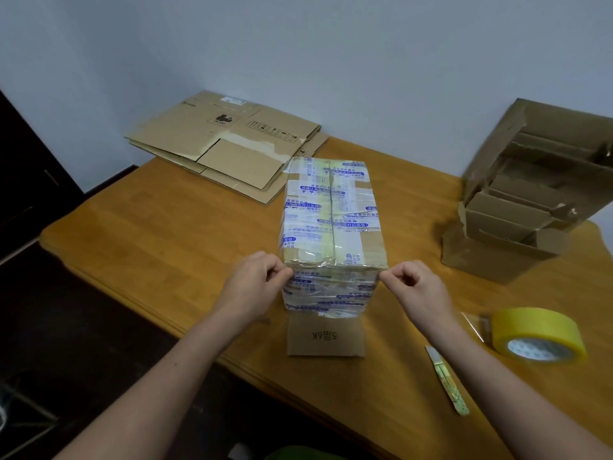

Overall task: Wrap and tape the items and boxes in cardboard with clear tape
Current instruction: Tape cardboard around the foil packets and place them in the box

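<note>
A cardboard box point(331, 224) wrapped in printed and clear tape stands in the middle of the wooden table point(166, 227). A bare cardboard flap point(326, 340) juts from under its near end. My left hand point(257, 280) has its fingers curled at the box's near left top corner and pinches the tape there. My right hand point(414, 282) is curled the same way at the near right top corner. A roll of yellowish clear tape point(537, 335) lies on the table to the right of my right forearm, with a small utility knife point(446, 383) beside it.
Flattened cardboard boxes point(229, 144) lie at the back left of the table against the wall. A stack of torn cardboard pieces point(527, 194) stands at the back right. The table's front edge runs diagonally under my left forearm, with dark floor beyond it.
</note>
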